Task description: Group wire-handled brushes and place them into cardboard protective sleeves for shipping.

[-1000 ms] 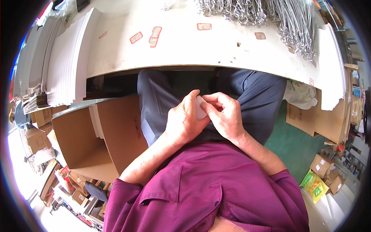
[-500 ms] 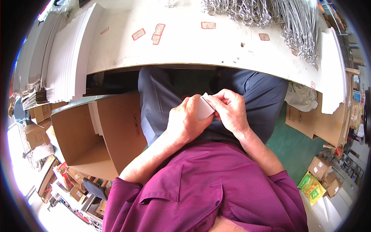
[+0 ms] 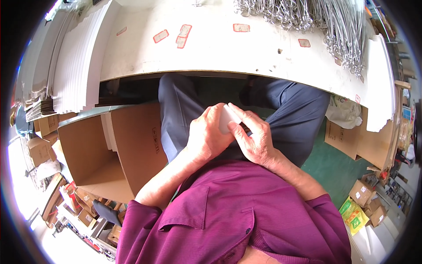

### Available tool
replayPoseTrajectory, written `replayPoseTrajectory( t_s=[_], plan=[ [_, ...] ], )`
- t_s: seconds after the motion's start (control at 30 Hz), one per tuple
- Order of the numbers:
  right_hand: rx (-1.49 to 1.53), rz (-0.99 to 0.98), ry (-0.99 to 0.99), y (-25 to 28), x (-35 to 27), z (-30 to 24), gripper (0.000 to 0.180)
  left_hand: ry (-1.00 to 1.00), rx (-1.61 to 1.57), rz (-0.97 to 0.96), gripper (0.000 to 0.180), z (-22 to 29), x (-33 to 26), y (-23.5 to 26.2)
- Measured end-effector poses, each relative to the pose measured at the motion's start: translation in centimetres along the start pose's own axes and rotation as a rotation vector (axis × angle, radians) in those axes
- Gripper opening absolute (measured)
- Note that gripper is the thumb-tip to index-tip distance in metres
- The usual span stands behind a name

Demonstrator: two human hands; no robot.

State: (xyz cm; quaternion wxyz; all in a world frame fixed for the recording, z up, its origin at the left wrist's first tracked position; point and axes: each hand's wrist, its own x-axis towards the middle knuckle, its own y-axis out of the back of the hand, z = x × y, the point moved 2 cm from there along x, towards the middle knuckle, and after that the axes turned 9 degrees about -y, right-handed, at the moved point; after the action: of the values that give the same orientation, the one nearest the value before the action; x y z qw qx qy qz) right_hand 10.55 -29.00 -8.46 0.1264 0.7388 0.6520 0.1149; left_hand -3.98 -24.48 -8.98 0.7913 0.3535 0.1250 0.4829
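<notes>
Both hands meet over the lap, below the white worktop (image 3: 228, 53). The left hand (image 3: 206, 136) and right hand (image 3: 255, 141) each pinch a small white flat card (image 3: 227, 118) between them; an open brown cardboard box (image 3: 101, 154) stands at nine o'clock.

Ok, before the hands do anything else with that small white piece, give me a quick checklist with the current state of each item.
1. White piece held by both hands: ok, left hand and right hand pinch it over the lap.
2. Piece fully visible: not ok, fingers cover most of it.
3. Piece's exact shape or condition: cannot tell.
4. Open cardboard box at the person's left: ok, open and no contents show in the part seen.
5. White table edge apart from the hands: ok.
6. Metal wire parts on the table: ok, untouched at the far right.
</notes>
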Motion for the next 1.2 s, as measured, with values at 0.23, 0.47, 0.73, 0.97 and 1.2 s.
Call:
replayPoseTrajectory(
  t_s=[0.23,0.47,0.73,0.97,1.2],
  plan=[
    [0.025,-0.039,0.018,-0.4,0.1,-0.7,0.036,0.087,-0.069,0.02,0.046,0.5,0.1,0.9],
    [0.347,0.006,-0.306,0.3,1.2,-0.4,0.029,0.085,-0.16,-0.096,0.066,0.8,0.0,2.8],
    [-0.001,0.082,-0.008,3.9,6.3,-2.3,0.021,0.276,-0.348,-0.126,0.022,-2.2,-0.8,10.9],
    [-0.247,0.328,0.234,5.6,10.2,-1.2,0.009,0.1,0.522,0.255,0.027,-7.0,6.4,19.5],
    [-0.268,0.401,0.369,5.8,10.6,-0.7,0.003,-0.082,1.284,0.19,0.008,-13.9,14.0,23.6]
  ],
)
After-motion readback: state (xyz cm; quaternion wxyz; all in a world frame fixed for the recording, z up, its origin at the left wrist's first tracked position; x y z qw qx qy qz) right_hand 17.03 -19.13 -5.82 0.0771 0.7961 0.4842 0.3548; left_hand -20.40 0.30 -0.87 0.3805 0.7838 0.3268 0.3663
